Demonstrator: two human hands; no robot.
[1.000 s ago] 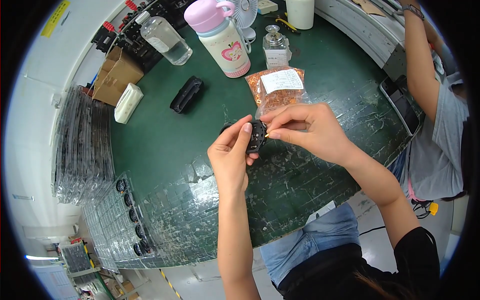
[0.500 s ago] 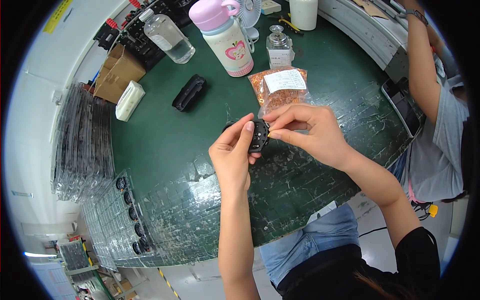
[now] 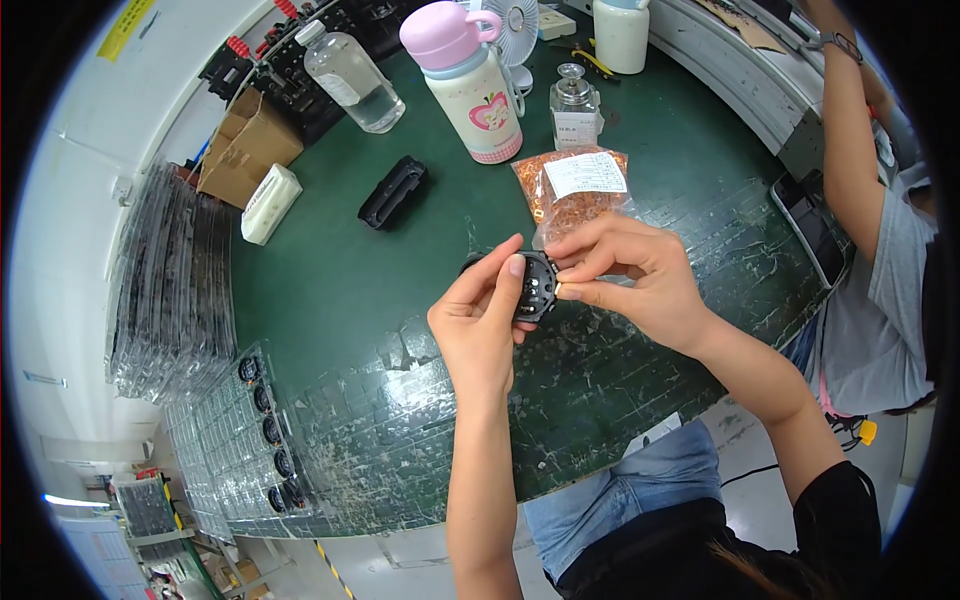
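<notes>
My left hand [image 3: 478,325] grips a black watch case [image 3: 537,287] between thumb and fingers, its inner side with small metal bits facing up. At the right edge of the case, my right hand [image 3: 645,280] is closed in a pinch. A tiny yellowish piece [image 3: 559,289] shows at its fingertips; its exact shape is too small to make out. Just beyond the hands lies a clear bag of small orange-copper parts [image 3: 580,205] with a white label [image 3: 585,174]. Farther left on the table sits a black oblong holder [image 3: 393,192].
Behind stand a pink-lidded bottle [image 3: 470,100], a clear plastic bottle [image 3: 355,80] and a glass dispenser [image 3: 575,105]. Stacked trays [image 3: 170,290], a cardboard box [image 3: 248,150] and a tray of round black parts [image 3: 262,400] lie left. At right are a phone [image 3: 812,230] and another person's arm [image 3: 850,150].
The whole view has shifted a little, so things sit slightly farther right and lower. Both hands stay at the watch case, the right fingertips still pinching at its edge.
</notes>
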